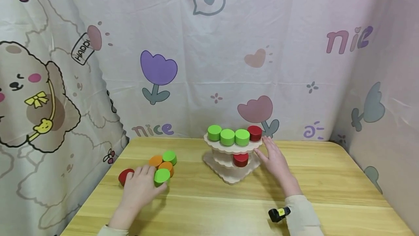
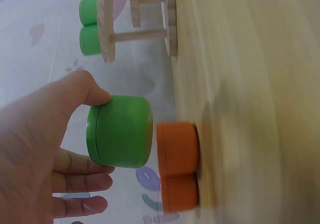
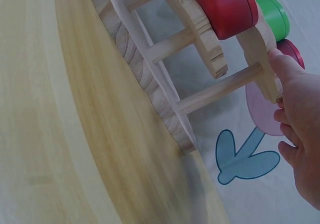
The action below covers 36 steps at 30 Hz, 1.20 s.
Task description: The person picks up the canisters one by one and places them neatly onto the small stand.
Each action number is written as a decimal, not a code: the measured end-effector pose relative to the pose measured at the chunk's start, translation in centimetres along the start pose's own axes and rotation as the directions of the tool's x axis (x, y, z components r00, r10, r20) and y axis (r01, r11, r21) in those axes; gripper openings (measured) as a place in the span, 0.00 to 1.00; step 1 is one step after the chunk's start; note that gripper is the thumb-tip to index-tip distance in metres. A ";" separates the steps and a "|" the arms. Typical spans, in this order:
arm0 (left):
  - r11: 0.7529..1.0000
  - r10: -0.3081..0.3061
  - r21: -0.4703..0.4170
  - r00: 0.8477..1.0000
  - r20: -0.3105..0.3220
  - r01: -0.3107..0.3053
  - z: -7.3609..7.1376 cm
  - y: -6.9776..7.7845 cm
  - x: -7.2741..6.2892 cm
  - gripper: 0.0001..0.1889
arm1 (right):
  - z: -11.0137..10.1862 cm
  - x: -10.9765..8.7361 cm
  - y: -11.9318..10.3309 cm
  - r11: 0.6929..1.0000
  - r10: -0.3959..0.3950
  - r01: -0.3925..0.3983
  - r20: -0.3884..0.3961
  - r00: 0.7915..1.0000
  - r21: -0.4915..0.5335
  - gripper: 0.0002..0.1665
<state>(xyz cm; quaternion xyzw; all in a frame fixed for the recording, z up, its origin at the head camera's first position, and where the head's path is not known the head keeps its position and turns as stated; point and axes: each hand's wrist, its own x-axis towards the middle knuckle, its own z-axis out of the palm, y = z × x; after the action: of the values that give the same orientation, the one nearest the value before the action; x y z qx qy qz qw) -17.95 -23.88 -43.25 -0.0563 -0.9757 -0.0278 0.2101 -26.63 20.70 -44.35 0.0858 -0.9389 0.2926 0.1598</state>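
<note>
My left hand [image 1: 139, 187] pinches a green round block [image 2: 120, 131] between thumb and fingers, raised just above two orange round blocks [image 2: 177, 149]. A red block [image 1: 125, 176] lies on the table left of that hand, partly hidden by it. Another green block [image 1: 169, 157] sits behind the orange ones. My right hand [image 1: 276, 159] holds the right corner of a tiered wooden stand [image 1: 230, 176], thumb at the top tier's front edge and fingers behind. Three green blocks [image 1: 227, 137] and a red block [image 1: 254, 133] stand on the top tier; a second red block [image 1: 240, 160] is on the middle tier.
The wooden table [image 1: 209, 210] runs back to a printed cloth backdrop [image 1: 209, 47], with cloth at both sides too. A small black and yellow device [image 1: 279, 214] is at the right sleeve.
</note>
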 end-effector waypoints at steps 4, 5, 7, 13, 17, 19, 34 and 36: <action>0.999 0.034 -0.005 0.999 -0.017 -0.034 0.0 1.0 0.6 0.32 | 0.0 0.0 0.0 1.000 0.001 -0.001 -0.001 1.000 0.001 0.45; 0.999 0.041 -0.009 0.999 -0.021 -0.042 0.0 1.3 0.8 0.32 | 0.1 0.0 0.0 1.000 0.001 -0.001 -0.002 1.000 0.000 0.45; 0.998 0.055 -0.017 0.998 -0.029 -0.056 0.0 1.7 1.0 0.32 | 0.1 0.0 0.0 1.000 0.002 -0.002 -0.003 1.000 -0.003 0.45; 0.994 0.112 -0.009 0.992 -0.049 -0.113 0.0 3.3 1.9 0.32 | 0.2 0.0 0.0 1.000 0.006 -0.006 0.003 1.000 -0.003 0.44; 0.988 0.156 0.006 0.986 -0.053 -0.156 0.0 4.3 2.4 0.35 | 0.2 0.0 -0.1 1.000 0.001 -0.001 0.003 1.000 -0.007 0.44; 0.983 0.182 0.015 0.981 -0.061 -0.181 0.1 4.8 2.7 0.36 | 0.2 -0.1 -0.1 1.000 0.001 -0.001 0.003 1.000 -0.010 0.44; 0.952 0.299 -0.023 0.944 -0.138 -0.305 0.2 9.7 5.2 0.32 | 0.2 0.0 0.1 1.000 -0.007 0.007 -0.014 1.000 -0.007 0.44; 0.951 0.298 -0.039 0.945 -0.136 -0.305 0.2 10.4 5.5 0.32 | 0.2 0.0 0.1 1.000 -0.008 0.007 -0.015 1.000 -0.006 0.44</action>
<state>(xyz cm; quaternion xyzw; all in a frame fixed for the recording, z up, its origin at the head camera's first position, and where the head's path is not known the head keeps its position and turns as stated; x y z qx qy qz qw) -21.77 -13.05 -40.87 -0.2091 -0.9388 -0.0281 0.2722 -26.77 20.66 -44.59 0.0866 -0.9381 0.2899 0.1684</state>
